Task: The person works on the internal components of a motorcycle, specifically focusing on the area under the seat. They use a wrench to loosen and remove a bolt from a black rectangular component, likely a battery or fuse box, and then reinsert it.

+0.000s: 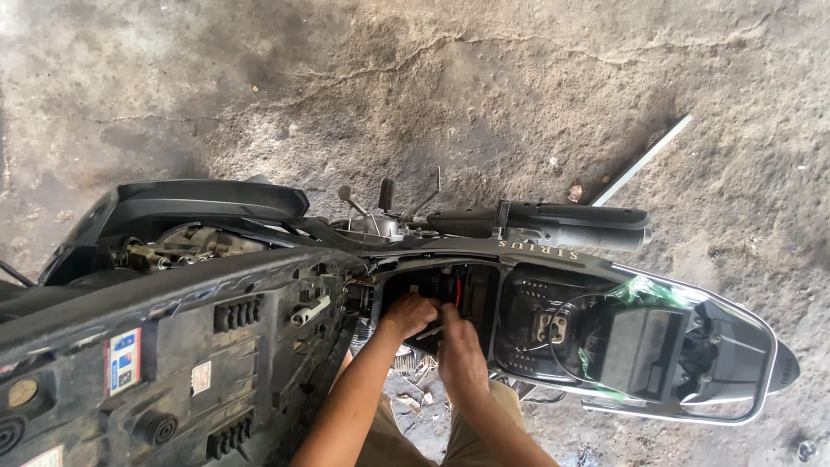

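The fingers of the left hand (408,313) curled down into the open compartment (437,298) under the raised seat (164,346) of the motorbike (553,259), their grip hidden. The right hand (460,350) lay just beside it, fingers pressed together around a thin tool (430,330), I could not tell how firmly. Both forearms reached up from below. The bike stood on cracked, stained concrete floor (450,95); a pale metal strip (641,161) lay beyond.

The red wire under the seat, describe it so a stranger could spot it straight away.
Start at the motorbike lying across the concrete floor, its seat flipped up on the left. Just right of the seat's hinge is an open black compartment where both hands work. The red wire runs upright above the right hand, the only red thing there.
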